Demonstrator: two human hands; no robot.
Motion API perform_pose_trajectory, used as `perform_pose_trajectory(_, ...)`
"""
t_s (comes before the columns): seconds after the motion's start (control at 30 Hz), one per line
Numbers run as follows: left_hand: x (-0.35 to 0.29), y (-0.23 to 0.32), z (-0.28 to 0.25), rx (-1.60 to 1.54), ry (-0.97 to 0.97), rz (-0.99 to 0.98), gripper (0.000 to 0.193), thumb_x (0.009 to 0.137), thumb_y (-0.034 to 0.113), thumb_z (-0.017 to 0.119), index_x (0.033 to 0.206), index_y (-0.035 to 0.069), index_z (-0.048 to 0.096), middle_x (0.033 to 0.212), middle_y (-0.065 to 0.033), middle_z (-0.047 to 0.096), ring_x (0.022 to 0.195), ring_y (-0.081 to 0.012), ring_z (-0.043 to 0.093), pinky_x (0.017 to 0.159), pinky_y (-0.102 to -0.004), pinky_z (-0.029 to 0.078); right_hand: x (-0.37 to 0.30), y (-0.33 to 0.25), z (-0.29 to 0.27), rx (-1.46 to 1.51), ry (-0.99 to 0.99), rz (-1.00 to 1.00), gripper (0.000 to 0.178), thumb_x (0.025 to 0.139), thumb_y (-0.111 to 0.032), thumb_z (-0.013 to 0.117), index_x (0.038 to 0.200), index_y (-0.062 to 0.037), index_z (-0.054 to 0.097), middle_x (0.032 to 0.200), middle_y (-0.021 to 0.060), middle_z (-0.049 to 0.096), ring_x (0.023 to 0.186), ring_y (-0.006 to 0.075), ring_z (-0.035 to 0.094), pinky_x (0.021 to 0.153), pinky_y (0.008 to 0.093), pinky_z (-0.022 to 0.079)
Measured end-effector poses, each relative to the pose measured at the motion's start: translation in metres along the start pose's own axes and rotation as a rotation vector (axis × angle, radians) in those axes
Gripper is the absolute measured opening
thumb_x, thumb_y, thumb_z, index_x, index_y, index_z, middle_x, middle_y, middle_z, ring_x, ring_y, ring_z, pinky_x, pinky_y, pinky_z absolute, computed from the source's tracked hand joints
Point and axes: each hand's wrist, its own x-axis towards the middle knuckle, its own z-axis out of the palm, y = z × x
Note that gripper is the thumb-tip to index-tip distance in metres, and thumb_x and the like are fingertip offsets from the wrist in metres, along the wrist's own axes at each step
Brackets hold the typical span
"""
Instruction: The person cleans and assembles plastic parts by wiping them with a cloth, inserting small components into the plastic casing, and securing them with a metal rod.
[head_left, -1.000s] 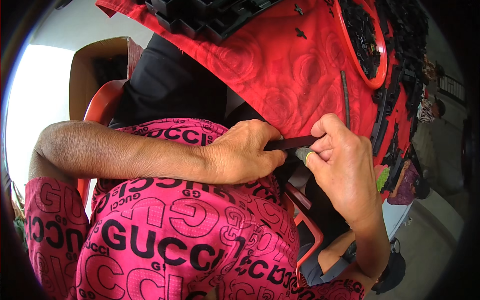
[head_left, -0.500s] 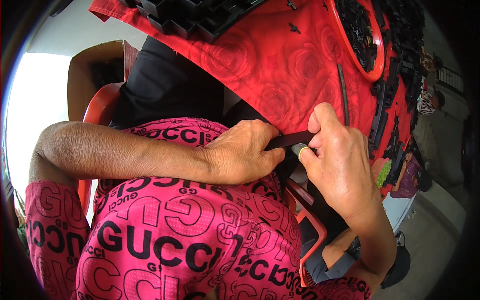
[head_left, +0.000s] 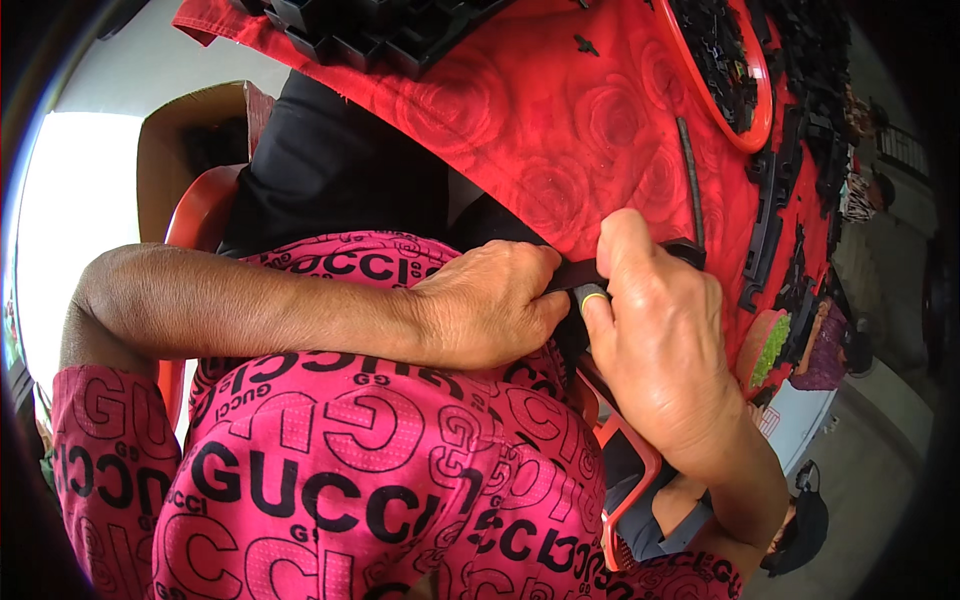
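My left hand (head_left: pixel 490 305) is closed in front of my body, its thumb and fingers pinching one end of a flat black strip (head_left: pixel 577 274). Close to its right, my right hand (head_left: pixel 655 335) is curled round the same strip, with the thumb against it. A grey cover with a yellow band (head_left: pixel 594 298) sits on that thumb. Past the right knuckles a dark end (head_left: pixel 686 251) shows, seemingly of the strip. Whatever else lies inside the right fist is hidden. A thin dark rod (head_left: pixel 690 180) lies on the red rose-patterned cloth (head_left: pixel 560 130) just beyond this hand.
Black moulded parts (head_left: pixel 370 35) are heaped at the far edge, and more (head_left: pixel 775 190) lie along the right. A red-rimmed basket (head_left: pixel 757 130) holds small black pieces. A cardboard box (head_left: pixel 170 150) stands at left; another person's cap (head_left: pixel 805 530) shows at lower right.
My right hand has shifted slightly left, nearer my left hand, and the dark end now shows beyond its knuckles. My left hand keeps its place.
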Motion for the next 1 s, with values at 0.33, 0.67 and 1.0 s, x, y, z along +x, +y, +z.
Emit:
perform_pose_trajectory(0.33,-0.001,-0.005,0.000,-0.032,-0.019,0.036,0.032,0.100,0.024,0.057,0.106,-0.007,0.062,0.079,-0.0260,0.066,0.082,-0.0410,0.070,0.072,-0.0492,0.053,0.000,0.011,-0.012,0.199,0.003,0.116,0.032,0.079,0.009,0.072,0.104,0.0003,0.055,0.078,0.0181,0.067,0.071,0.0336,0.070,0.063,0.0437,0.052)
perform_pose_trajectory(0.67,0.003,0.002,-0.003,-0.016,-0.039,-0.010,0.038,0.097,0.028,0.059,0.098,-0.010,0.063,0.088,-0.0330,0.067,0.097,-0.0476,0.070,0.086,-0.0538,0.055,0.003,0.013,-0.013,0.031,-0.028,0.056,0.031,0.079,0.010,0.072,0.105,0.0003,0.058,0.076,0.0174,0.068,0.067,0.0312,0.072,0.060,0.0413,0.053)
perform_pose_trajectory(1.0,-0.002,0.000,-0.002,-0.026,-0.030,0.004,0.032,0.102,0.024,0.059,0.106,-0.007,0.062,0.077,-0.0236,0.066,0.076,-0.0375,0.071,0.069,-0.0478,0.054,-0.003,0.012,-0.011,0.215,0.039,0.219,0.043,0.078,0.004,0.080,0.107,-0.0013,0.050,0.072,0.0210,0.065,0.075,0.0440,0.071,0.063,0.0510,0.054)
